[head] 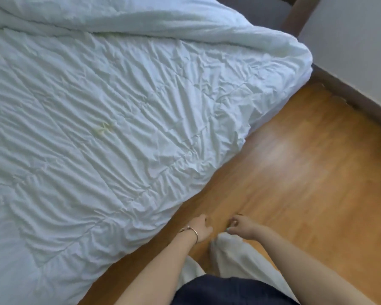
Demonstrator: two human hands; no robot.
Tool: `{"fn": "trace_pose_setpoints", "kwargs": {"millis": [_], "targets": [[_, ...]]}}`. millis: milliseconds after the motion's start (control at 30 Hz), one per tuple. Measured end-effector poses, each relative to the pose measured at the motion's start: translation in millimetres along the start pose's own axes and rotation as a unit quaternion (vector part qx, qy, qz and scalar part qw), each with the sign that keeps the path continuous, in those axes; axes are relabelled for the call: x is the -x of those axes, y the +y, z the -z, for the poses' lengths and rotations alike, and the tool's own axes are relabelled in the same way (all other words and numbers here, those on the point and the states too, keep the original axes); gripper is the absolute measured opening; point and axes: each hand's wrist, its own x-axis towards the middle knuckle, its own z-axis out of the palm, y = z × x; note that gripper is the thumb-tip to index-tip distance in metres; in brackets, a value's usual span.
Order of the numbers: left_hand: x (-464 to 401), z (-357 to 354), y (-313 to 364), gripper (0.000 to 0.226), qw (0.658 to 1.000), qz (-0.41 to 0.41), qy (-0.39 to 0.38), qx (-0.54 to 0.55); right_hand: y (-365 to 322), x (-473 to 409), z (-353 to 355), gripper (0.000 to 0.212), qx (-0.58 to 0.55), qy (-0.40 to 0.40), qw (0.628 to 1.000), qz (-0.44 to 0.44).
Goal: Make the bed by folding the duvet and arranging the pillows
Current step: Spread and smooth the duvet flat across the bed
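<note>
Duvet (110, 119) spread over the bed, filling left and centre of frame; far edge bunched into a thick roll along the top. Heavily wrinkled, near edge overhanging toward the wooden floor (306, 172). No pillows in view.

Left hand (200, 228) and right hand (242, 225), lower centre, hang over the floor, fingers loosely curled, holding nothing, just clear of the duvet edge.

Risks: a one-sided grab would skew the fold; the overhang could drag onto the floor; wrinkles could get trapped inside the fold.
</note>
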Motion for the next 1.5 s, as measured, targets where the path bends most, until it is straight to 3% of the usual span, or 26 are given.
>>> {"fn": "trace_pose_setpoints", "kwargs": {"millis": [200, 300, 533, 867, 1000, 1133, 1233, 1367, 1500], "targets": [[-51, -11, 91, 0.061, 0.998, 0.036, -0.022, -0.049, 87, -21, 60, 0.062, -0.114, 0.0, 0.993, -0.022], [-82, -4, 144, 0.063, 0.998, 0.044, 0.045, -0.031, 115, -37, 109, 0.065, -0.144, -0.011, 0.989, -0.006], [-139, 32, 276, 0.064, 0.986, -0.028, 0.163, 0.013, 133, -70, 268, 0.067, -0.151, 0.097, 0.982, 0.058], [-290, 164, 418, 0.06, 0.982, 0.027, 0.177, 0.064, 139, -162, 484, 0.061, -0.107, 0.107, 0.987, 0.047], [-335, 216, 468, 0.064, 0.984, 0.019, 0.178, 0.01, 139, -181, 579, 0.06, -0.126, 0.104, 0.986, 0.034], [-374, 256, 523, 0.067, 0.977, -0.028, 0.203, -0.059, 134, -208, 676, 0.062, -0.178, 0.168, 0.968, 0.048], [-406, 271, 562, 0.074, 0.981, -0.031, 0.185, -0.054, 136, -240, 733, 0.074, -0.082, 0.221, 0.971, 0.047], [-453, 286, 614, 0.076, 0.976, -0.035, 0.215, -0.019, 136, -287, 805, 0.09, 0.049, 0.222, 0.974, 0.009], [-496, 292, 669, 0.083, 0.968, -0.003, 0.25, -0.026, 128, -343, 875, 0.108, 0.15, 0.233, 0.959, 0.06]]}}
